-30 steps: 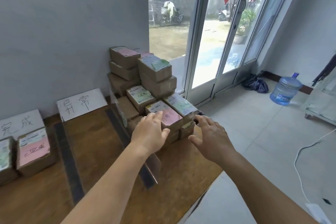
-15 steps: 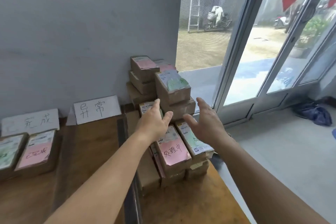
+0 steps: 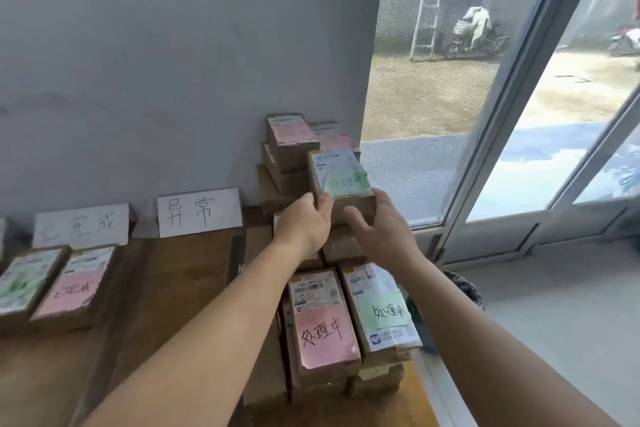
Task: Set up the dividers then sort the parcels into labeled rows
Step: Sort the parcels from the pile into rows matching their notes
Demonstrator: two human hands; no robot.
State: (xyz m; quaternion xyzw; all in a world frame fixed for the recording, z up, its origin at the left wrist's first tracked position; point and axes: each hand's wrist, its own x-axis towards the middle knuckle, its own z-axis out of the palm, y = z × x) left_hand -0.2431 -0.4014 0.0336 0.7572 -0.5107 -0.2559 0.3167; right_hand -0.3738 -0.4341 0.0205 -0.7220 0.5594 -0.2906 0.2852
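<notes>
Left hand [image 3: 306, 224], right hand [image 3: 379, 227] clasp brown parcel [image 3: 341, 180], green handwritten label.

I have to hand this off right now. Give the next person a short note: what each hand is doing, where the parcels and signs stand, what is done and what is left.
Left hand and right hand: both at the green-note parcel atop the unsorted stack at the table's far right; whether they grip it yet cannot be told, and it is not lifted.
In place: signs 完成 and 异常 against the wall, dark divider strip on the table.
Done: two parcels lie before the 完成 sign.
Left: nothing lies before 异常. The stack and two near parcels, pink-note and green-note, both marked 处理中, remain.
</notes>
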